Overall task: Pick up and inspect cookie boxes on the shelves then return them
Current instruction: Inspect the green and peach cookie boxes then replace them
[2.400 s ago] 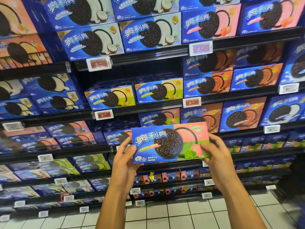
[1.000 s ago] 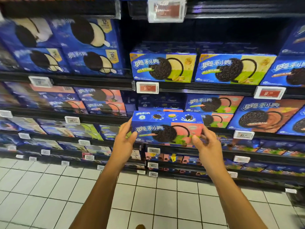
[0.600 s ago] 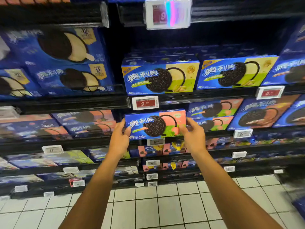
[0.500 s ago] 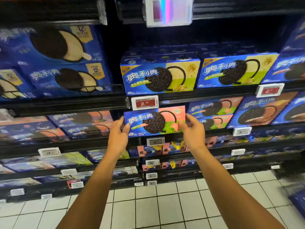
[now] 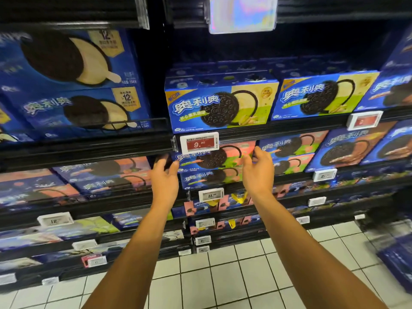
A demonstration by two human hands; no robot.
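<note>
Head view: the pink-and-green Oreo box (image 5: 219, 157) sits on the middle shelf (image 5: 278, 192), on top of a matching box (image 5: 211, 178), its upper edge hidden behind the 9.90 price tag (image 5: 199, 142). The box's long axis runs left to right, parallel to the shelf front.

The left hand (image 5: 165, 175) is at the box's left end, fingers (image 5: 170, 166) loosely spread; the thumb tip appears to touch or nearly touch the left edge, and contact cannot be confirmed. The right hand (image 5: 258, 169) is at the right end, fingers (image 5: 259, 152) relaxed and slightly curled, pinching nothing, apparently just clear of the box face.

The box lies directly ahead of both hands, between them, roughly equally near to each. Judgement: the return step looks essentially complete. Any further seating calls for a straight push along the short axis, into the shelf.
</note>
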